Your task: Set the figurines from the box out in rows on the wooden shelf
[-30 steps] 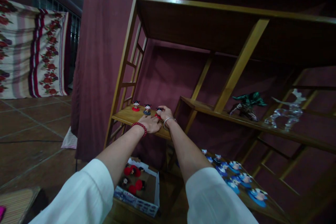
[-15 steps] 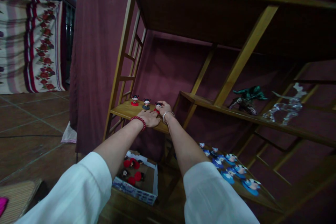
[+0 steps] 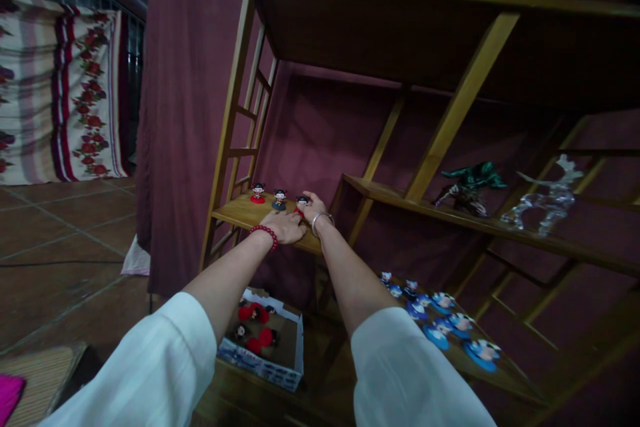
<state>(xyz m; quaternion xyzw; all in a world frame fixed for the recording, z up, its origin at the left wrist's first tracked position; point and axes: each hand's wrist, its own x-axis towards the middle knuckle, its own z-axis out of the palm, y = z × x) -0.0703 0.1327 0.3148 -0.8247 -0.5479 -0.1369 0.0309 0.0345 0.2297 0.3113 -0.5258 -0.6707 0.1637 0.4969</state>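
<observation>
On the small wooden shelf [image 3: 240, 211], two figurines stand upright in a row: one on a red base [image 3: 258, 193] and one on a dark base [image 3: 279, 199]. A third, red-based figurine [image 3: 302, 201] is at the right end of the row. My right hand [image 3: 317, 208], with a silver bangle at the wrist, has its fingers closed around the right side of that third figurine. My left hand [image 3: 284, 226], wearing a red bead bracelet, lies flat at the shelf's front, fingers stretched towards the same figurine's base. The hands partly hide this base.
Below stands an open cardboard box [image 3: 293, 373] with several red-based figurines. Several blue-based figurines [image 3: 440, 330] occupy a lower shelf at right. A green-and-brown statuette [image 3: 470, 188] and a clear deer figure [image 3: 545, 199] stand on the higher right shelf. A wooden upright [image 3: 227, 127] borders the left.
The view has shifted slightly. Both hands stay by the third figurine, with hardly any visible movement on the shelf.
</observation>
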